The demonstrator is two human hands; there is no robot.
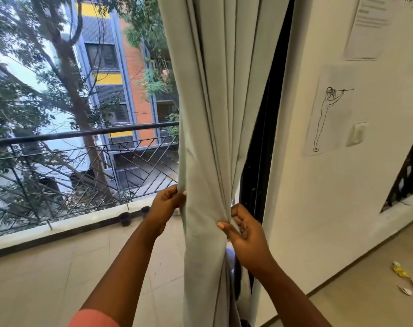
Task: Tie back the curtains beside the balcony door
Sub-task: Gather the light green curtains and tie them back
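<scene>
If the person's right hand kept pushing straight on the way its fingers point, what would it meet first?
The right hand points left into the pale grey-green pleated curtain that it already pinches, so that fabric comes first; beyond it, probably the left hand gripping the far edge, though depth is unclear.

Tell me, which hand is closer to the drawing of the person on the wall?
Right. The right hand pinches the curtain on its wall side, below the drawing. The left hand grips the curtain's far edge, toward the balcony railing.
</scene>
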